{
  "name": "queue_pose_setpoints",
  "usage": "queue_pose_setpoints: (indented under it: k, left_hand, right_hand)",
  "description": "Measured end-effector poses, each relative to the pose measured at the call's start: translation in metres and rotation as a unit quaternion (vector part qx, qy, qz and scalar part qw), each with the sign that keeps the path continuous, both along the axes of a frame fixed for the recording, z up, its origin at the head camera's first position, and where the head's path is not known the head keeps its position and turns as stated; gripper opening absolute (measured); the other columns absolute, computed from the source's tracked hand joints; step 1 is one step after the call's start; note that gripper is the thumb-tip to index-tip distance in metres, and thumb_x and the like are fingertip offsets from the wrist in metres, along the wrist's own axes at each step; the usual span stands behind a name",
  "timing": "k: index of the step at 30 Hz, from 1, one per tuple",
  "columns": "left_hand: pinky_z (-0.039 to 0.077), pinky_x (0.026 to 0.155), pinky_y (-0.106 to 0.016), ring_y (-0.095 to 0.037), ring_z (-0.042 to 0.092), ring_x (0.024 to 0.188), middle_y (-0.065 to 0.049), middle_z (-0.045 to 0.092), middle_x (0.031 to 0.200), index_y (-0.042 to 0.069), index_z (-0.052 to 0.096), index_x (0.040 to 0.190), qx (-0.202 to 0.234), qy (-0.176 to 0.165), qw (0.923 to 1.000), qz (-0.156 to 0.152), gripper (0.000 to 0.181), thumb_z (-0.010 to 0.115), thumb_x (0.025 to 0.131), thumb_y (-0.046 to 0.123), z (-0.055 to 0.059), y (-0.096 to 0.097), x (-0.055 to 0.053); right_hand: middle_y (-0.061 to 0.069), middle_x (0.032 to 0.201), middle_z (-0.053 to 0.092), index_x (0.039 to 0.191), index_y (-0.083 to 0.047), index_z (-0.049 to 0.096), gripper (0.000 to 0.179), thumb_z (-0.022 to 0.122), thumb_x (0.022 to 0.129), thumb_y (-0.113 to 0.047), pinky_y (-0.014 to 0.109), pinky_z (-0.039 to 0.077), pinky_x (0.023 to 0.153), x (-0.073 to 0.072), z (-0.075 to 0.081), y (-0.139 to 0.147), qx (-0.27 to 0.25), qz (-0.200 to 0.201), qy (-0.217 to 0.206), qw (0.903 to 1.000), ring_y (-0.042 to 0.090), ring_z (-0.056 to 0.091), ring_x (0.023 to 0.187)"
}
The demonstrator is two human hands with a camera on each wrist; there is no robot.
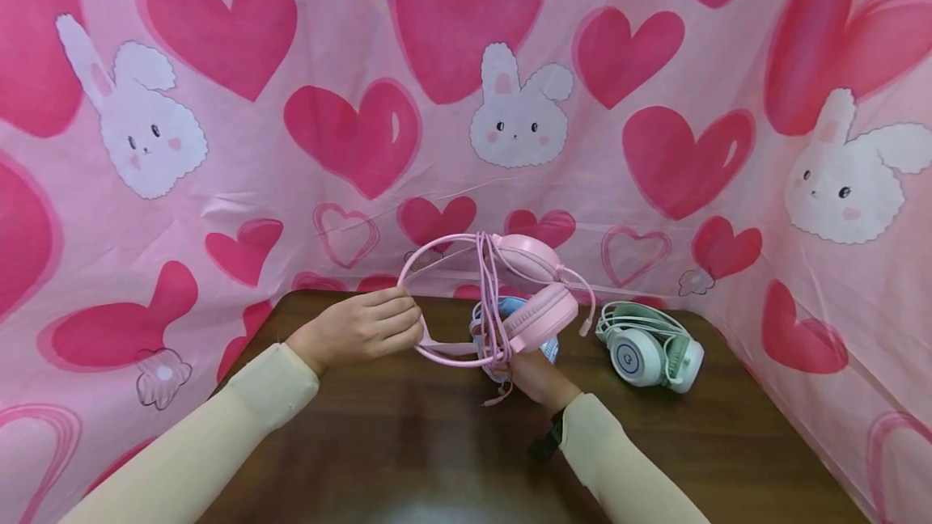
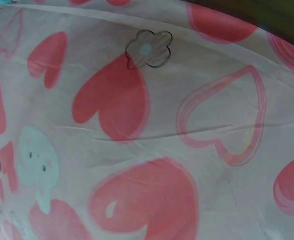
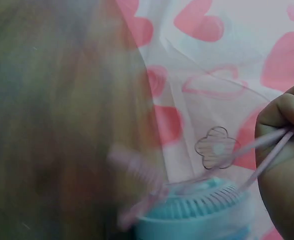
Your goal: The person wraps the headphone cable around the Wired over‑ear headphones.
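Note:
A pink headset [image 1: 549,315] with a boom microphone is held up above the table, its ear cups to the right. Its pink cable [image 1: 489,289] is wound in several loops across the headband. My left hand [image 1: 371,326] grips the top of the headband. Below the ear cups, my right hand [image 1: 539,378] holds the cable, partly hidden behind the loops. In the right wrist view, cable strands come out from the curled fingers of that hand [image 3: 287,170], and a blurred cable end hangs loose. The left wrist view shows mainly cloth.
A blue headset [image 1: 551,348] lies on the table behind the pink one, mostly covered by it. To the right lies a white and green headset [image 1: 648,358] with its cable bundled. Pink heart-patterned cloth [image 1: 437,160] surrounds the dark wooden table [image 1: 408,459].

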State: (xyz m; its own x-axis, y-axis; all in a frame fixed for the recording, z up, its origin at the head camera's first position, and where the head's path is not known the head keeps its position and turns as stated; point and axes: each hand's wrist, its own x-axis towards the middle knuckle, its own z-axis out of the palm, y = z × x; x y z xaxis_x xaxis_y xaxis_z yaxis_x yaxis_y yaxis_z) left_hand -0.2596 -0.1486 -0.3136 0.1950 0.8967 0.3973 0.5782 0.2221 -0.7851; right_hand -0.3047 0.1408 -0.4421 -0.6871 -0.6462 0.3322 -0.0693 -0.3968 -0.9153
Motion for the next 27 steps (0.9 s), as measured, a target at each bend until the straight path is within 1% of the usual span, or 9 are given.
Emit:
queue_pose_setpoints:
  k: [3,6,8,10,15,18,21,24,27]
  left_hand:
    - [0.049,0.094,-0.042,-0.026,0.065,0.093,-0.012,0.067,0.1,0.004,0.063,0.103,0.009,0.002,0.9999,0.009,0.02,0.045,0.1,0.0,0.003,-0.004,-0.007]
    - [0.05,0.092,-0.043,-0.026,0.064,0.092,-0.012,0.067,0.1,0.003,0.063,0.103,0.017,-0.01,0.9997,0.016,0.019,0.044,0.1,0.0,0.006,-0.006,-0.013]
    - [0.05,0.092,-0.043,-0.027,0.064,0.093,-0.012,0.067,0.1,0.003,0.062,0.103,0.019,-0.02,0.9994,0.021,0.019,0.043,0.1,0.001,0.008,-0.008,-0.016]
    - [0.05,0.093,-0.043,-0.027,0.064,0.093,-0.013,0.066,0.101,0.002,0.062,0.104,0.018,-0.027,0.9992,0.025,0.019,0.043,0.1,0.002,0.009,-0.009,-0.018]
    - [0.045,0.099,-0.042,-0.026,0.063,0.095,-0.011,0.066,0.101,0.004,0.061,0.104,0.0,-0.02,0.9987,0.046,0.018,0.044,0.1,0.003,0.007,-0.012,-0.022]
    - [0.045,0.099,-0.041,-0.026,0.062,0.096,-0.011,0.066,0.101,0.005,0.062,0.105,-0.008,-0.021,0.998,0.06,0.02,0.042,0.101,0.006,0.006,-0.015,-0.025]
    - [0.047,0.097,-0.041,-0.026,0.062,0.095,-0.011,0.065,0.101,0.004,0.062,0.105,-0.002,-0.041,0.9975,0.058,0.022,0.04,0.102,0.006,0.005,-0.017,-0.029]
    - [0.049,0.094,-0.042,-0.027,0.062,0.094,-0.011,0.065,0.101,0.004,0.063,0.105,0.007,-0.062,0.997,0.045,0.025,0.038,0.102,0.005,0.003,-0.02,-0.034]
    - [0.049,0.093,-0.042,-0.027,0.062,0.093,-0.011,0.064,0.1,0.004,0.062,0.104,0.006,-0.064,0.9971,0.041,0.027,0.035,0.103,0.004,0.0,-0.022,-0.037]
  right_hand:
    - [-0.002,0.072,0.041,0.096,-0.008,0.056,0.028,0.039,0.106,-0.029,0.031,0.018,0.052,0.003,0.0,-0.002,0.012,-0.002,-0.002,0.9999,0.006,0.033,0.055]
    - [0.001,0.075,0.041,0.095,-0.007,0.056,0.031,0.036,0.106,-0.029,0.027,0.022,0.051,0.009,0.0,-0.007,0.024,-0.005,-0.005,0.9997,0.007,0.034,0.054]
    - [0.001,0.076,0.041,0.105,-0.004,0.056,0.032,0.035,0.107,-0.028,0.026,0.024,0.051,0.012,-0.001,-0.01,0.021,-0.003,-0.005,0.9998,0.008,0.034,0.054]
    - [0.001,0.077,0.042,0.115,-0.004,0.056,0.033,0.034,0.107,-0.029,0.025,0.026,0.051,0.015,-0.001,-0.012,0.017,-0.003,-0.01,0.9998,0.008,0.035,0.054]
    - [0.0,0.076,0.043,0.117,-0.005,0.054,0.036,0.035,0.106,-0.033,0.023,0.029,0.051,0.021,-0.003,-0.015,0.019,0.003,-0.035,0.9992,0.009,0.036,0.054]
    - [-0.001,0.075,0.044,0.116,-0.007,0.054,0.035,0.036,0.106,-0.035,0.023,0.032,0.051,0.026,-0.004,-0.015,0.027,0.007,-0.045,0.9986,0.009,0.038,0.054]
    - [-0.001,0.076,0.045,0.117,-0.008,0.053,0.034,0.035,0.106,-0.035,0.024,0.035,0.051,0.029,-0.006,-0.015,0.03,0.008,-0.043,0.9986,0.009,0.039,0.054]
    - [-0.001,0.077,0.046,0.119,-0.008,0.052,0.033,0.034,0.106,-0.033,0.024,0.038,0.05,0.031,-0.006,-0.014,0.021,0.013,-0.041,0.9989,0.008,0.041,0.054]
    - [-0.002,0.078,0.049,0.121,-0.006,0.051,0.033,0.032,0.107,-0.029,0.023,0.042,0.051,0.033,-0.007,-0.014,0.003,0.026,-0.044,0.9987,0.008,0.044,0.055]
